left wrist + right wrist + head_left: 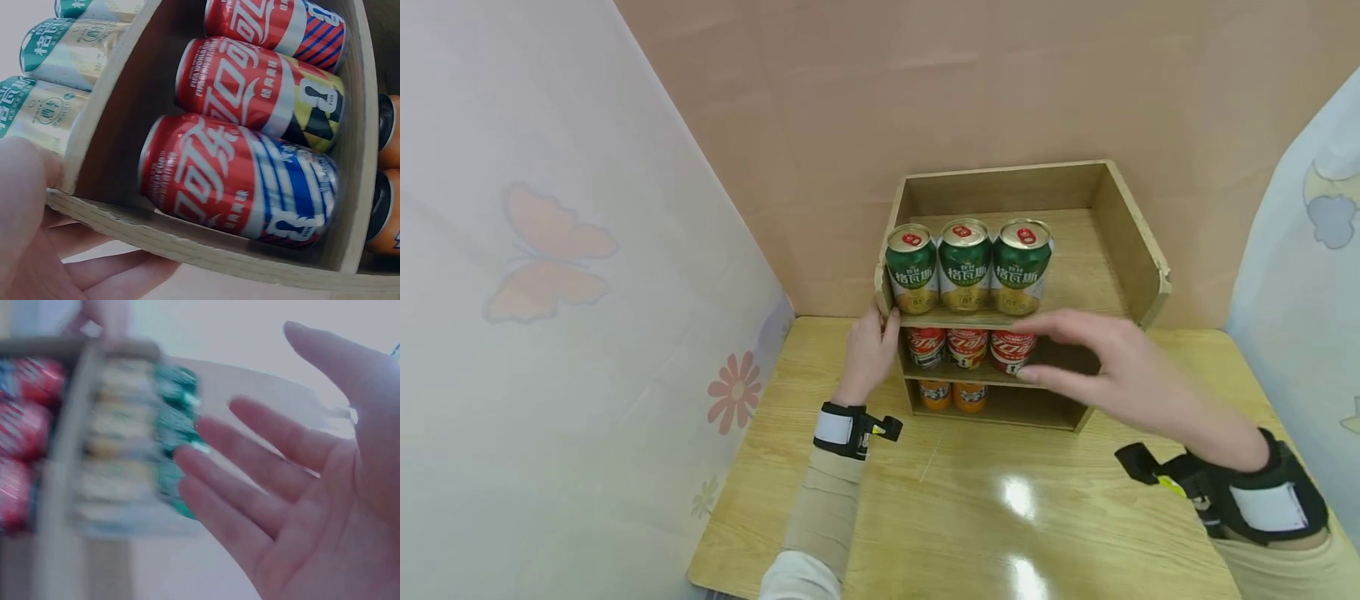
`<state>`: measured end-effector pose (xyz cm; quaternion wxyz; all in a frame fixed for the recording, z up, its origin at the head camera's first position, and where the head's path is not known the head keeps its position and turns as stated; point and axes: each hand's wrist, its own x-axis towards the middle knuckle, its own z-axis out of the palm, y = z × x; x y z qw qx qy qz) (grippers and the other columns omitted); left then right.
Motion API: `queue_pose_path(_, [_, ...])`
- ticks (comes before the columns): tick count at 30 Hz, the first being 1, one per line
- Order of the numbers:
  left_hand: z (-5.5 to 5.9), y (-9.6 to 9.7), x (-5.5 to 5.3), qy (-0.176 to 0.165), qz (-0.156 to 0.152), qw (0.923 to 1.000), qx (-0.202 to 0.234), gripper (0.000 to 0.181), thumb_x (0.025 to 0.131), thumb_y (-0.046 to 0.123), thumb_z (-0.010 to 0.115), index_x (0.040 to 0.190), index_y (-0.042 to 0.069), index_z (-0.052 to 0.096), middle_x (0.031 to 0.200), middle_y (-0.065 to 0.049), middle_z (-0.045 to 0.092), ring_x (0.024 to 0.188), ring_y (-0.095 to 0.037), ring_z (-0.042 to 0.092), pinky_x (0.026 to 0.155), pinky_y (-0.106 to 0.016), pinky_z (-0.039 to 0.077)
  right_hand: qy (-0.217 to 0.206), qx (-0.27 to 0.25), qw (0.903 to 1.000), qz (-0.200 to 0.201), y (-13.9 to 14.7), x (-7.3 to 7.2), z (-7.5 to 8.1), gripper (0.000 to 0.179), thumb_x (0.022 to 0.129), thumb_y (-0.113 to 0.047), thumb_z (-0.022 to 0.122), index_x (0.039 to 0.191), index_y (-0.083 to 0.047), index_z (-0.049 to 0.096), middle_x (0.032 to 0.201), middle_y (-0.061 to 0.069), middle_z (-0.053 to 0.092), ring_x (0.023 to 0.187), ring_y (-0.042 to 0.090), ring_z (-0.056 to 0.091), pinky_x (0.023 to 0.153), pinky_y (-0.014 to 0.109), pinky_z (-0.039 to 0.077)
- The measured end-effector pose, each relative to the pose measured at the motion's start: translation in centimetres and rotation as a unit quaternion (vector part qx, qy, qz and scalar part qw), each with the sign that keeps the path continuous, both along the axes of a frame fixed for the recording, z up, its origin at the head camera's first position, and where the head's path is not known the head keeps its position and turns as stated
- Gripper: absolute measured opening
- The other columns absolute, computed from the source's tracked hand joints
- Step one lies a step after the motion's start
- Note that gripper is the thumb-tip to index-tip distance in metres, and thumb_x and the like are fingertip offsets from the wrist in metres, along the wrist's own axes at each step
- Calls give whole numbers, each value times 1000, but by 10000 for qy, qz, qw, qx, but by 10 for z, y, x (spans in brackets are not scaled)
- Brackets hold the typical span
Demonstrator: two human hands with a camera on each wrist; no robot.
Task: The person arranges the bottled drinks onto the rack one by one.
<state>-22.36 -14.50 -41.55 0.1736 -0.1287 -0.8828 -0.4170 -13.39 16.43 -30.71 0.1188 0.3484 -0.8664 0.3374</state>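
A three-level wooden shelf [1131,225] stands on the table. My left hand [867,354] grips its left side panel near the top board; in the left wrist view the thumb lies at the front edge and the fingers go behind the panel. Three green-and-gold drink cans [966,271] stand in a row on the top level. Below them are three red cola cans [237,181], and two orange cans [970,397] sit on the bottom level. My right hand [1097,354] hovers before the shelf's right half, holding nothing, its fingers spread in the right wrist view.
The shelf's back is close to a brown-covered wall [820,158]. A pale decorated panel [625,250] rises on the left and another panel [1315,217] on the right. The wooden table [970,508] extends in front of the shelf.
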Motion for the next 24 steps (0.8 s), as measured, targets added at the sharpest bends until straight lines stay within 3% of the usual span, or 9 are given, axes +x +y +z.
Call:
queue_pose_path(4, [7, -5, -3, -60, -169, 9998, -35, 20, 108, 21, 47, 106, 2, 54, 68, -4, 40, 55, -17, 42, 51, -33, 35, 68, 161, 9980, -614, 6, -29, 54, 55, 99, -31, 68, 149, -15, 51, 151, 10, 50, 137, 39, 44, 110, 61, 30])
queue_pose_path(6, [10, -10, -3, -77, -185, 9998, -86, 19, 108, 19, 47, 108, 1, 54, 67, -4, 41, 53, -17, 42, 50, -33, 35, -175, 450, 9946, -920, 7, -54, 75, 62, 105, -40, 57, 158, -14, 37, 161, 12, 33, 147, 40, 28, 115, 62, 17])
queue_pose_path(9, [13, -16, -3, -152, -154, 9996, -166, 19, 108, 18, 47, 111, 0, 54, 64, -4, 41, 50, -17, 41, 48, -33, 35, -456, 921, 9874, -1202, 3, -97, 94, 74, 107, -50, 42, 163, -9, 17, 168, 14, 7, 153, 37, 4, 119, 56, 2])
queue_pose_path(12, [16, -20, -4, -251, -83, 9994, -235, 21, 109, 19, 46, 112, 1, 54, 65, -4, 42, 50, -17, 42, 47, -32, 35, -648, 1378, 9785, -1392, -3, -136, 102, 82, 106, -57, 32, 162, -5, 4, 166, 19, -8, 151, 38, -10, 118, 53, -6])
queue_pose_path(16, [18, -21, -5, -336, -33, 9991, -260, 23, 109, 21, 46, 116, 0, 54, 67, -4, 43, 51, -17, 44, 47, -32, 36, -946, 1922, 9641, -1569, -10, -170, 101, 89, 103, -65, 25, 161, -3, -3, 161, 28, -14, 147, 47, -16, 116, 57, -7])
queue_pose_path(20, [19, -20, -7, -374, 0, 9990, -262, 26, 109, 24, 46, 118, 1, 54, 67, -5, 45, 52, -18, 47, 48, -34, 37, -1360, 2264, 9500, -1665, -11, -185, 96, 95, 100, -69, 23, 160, -1, -6, 158, 34, -16, 145, 53, -16, 115, 62, -6])
queue_pose_path(24, [22, -25, -7, -515, -200, 9981, -264, 30, 108, 25, 48, 124, 0, 53, 78, -16, 56, 62, -27, 57, 55, -38, 45, -1770, 2367, 9405, -1678, -12, -190, 91, 98, 99, -72, 23, 159, -1, -9, 157, 36, -17, 144, 56, -15, 113, 66, -5])
